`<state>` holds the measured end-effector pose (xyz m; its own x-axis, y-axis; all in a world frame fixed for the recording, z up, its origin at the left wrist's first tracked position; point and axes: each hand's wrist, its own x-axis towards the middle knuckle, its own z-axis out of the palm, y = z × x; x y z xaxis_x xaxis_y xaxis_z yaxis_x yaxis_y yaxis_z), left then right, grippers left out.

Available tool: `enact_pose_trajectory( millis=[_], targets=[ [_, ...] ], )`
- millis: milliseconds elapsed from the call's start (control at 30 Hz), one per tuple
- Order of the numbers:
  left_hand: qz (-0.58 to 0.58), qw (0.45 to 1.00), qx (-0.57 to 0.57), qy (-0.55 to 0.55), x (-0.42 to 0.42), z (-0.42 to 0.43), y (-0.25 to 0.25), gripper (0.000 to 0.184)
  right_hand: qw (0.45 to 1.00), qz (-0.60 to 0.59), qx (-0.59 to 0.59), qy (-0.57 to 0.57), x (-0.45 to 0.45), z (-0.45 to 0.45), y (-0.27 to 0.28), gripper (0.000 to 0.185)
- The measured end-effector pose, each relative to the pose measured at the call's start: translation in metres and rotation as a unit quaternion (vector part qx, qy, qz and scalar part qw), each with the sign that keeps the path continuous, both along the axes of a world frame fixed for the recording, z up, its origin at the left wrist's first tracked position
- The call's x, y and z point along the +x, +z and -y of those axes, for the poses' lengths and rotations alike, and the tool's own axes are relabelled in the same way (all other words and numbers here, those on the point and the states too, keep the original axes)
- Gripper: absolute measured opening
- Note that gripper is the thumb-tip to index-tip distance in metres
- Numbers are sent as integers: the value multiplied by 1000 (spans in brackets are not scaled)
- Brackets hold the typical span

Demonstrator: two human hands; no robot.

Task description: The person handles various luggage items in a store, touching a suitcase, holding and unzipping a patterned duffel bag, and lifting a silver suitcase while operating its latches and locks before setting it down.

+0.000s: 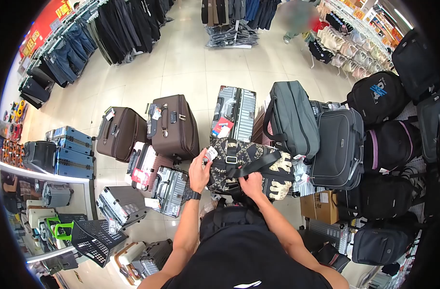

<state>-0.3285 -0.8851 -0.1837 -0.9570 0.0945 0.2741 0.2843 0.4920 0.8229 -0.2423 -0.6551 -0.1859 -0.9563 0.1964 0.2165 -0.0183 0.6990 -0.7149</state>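
Between suitcases, both hands point(200, 172) on patterned bag point(273, 179), floor point(181, 72) beyond.

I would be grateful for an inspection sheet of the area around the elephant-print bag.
Surface: pale tiled floor; what supports the bag is mostly hidden.
Job's things: patterned bag, with black strap across its top and white tag at its left end.
Clutter: brown suitcases beyond the left hand, grey bag beyond the patterned one, black basket at lower left.
Hands: left beside the tag, its grip unclear; right hand closed at the strap.
Cables: nothing seen.
Surroundings: backpacks on the right, hanging trousers and a blurred person farther off.
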Motion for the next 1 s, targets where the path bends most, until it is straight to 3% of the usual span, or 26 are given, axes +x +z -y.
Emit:
enact_pose_trajectory(
  millis=[633, 733, 833, 1000],
  targets=[
    [-22, 998, -58, 22, 22, -3, 0, 57, 998, -24, -16, 49, 19, -5, -2, 24],
    [33, 996, -82, 26, 26, -5, 3, 59, 998, -13, -14, 59, 20, -7, 1, 25],
    [-14, 993, -112, 38, 32, -14, 12, 61, 998, -27, -20, 59, 23, -8, 5, 28],
    [9, 989, -144, -16, 55, -32, 20, 68, 996, -33, -31, 73, 26, -10, 0, 31]
  ],
)
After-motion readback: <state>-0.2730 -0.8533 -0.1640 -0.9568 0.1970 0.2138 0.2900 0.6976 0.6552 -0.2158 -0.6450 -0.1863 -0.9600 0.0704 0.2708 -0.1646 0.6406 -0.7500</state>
